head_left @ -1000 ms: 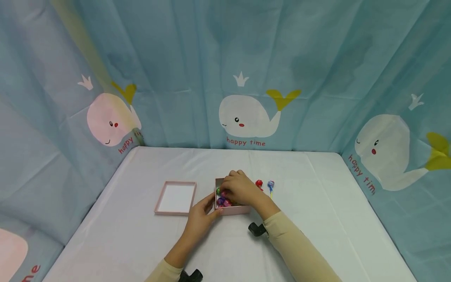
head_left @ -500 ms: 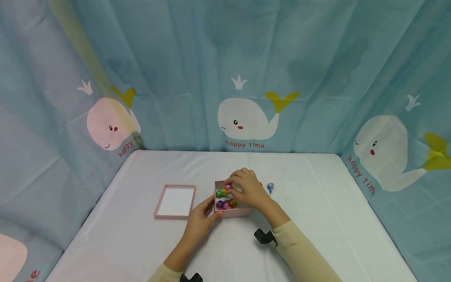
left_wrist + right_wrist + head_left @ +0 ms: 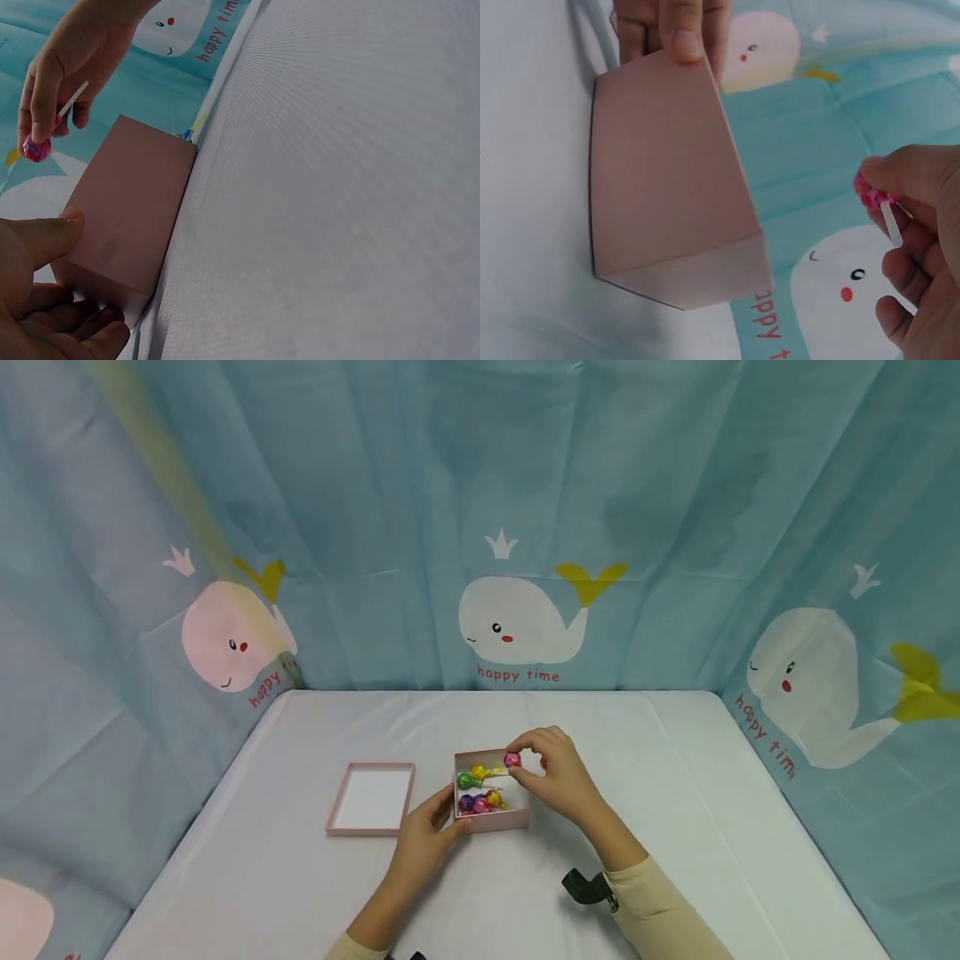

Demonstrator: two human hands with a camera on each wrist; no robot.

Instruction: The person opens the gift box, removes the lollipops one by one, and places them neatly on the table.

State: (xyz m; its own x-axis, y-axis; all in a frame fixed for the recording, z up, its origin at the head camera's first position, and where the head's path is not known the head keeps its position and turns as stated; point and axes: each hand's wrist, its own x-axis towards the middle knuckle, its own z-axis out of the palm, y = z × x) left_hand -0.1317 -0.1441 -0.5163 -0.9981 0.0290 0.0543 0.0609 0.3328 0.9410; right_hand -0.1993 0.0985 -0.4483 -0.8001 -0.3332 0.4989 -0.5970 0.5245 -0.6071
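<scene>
A pink open box (image 3: pixel 491 821) stands on the white table. Inside it lie a green lollipop (image 3: pixel 467 781), a yellow lollipop (image 3: pixel 480 772) and a cluster of purple, pink and yellow lollipops (image 3: pixel 481 805) at the front. My left hand (image 3: pixel 424 837) grips the box's front left corner, thumb on the front wall and fingers along the side. Over the box's back right corner, my right hand (image 3: pixel 558 778) pinches a pink lollipop (image 3: pixel 512 760) by its wrapped head between thumb and index finger. Its white stick (image 3: pixel 891 225) points away freely in the right wrist view.
A shallow pink lid (image 3: pixel 372 797), inner side up, lies left of the box. Partly hidden behind my right hand is a red lollipop (image 3: pixel 543 762). A blue lollipop (image 3: pixel 187 135) shows past the box in the left wrist view. A whale-print curtain (image 3: pixel 390 635) hangs behind the table.
My right hand has lifted the pink lollipop out of the box and moved right with it, uncovering the green and yellow lollipops. My left hand keeps its grip on the box.
</scene>
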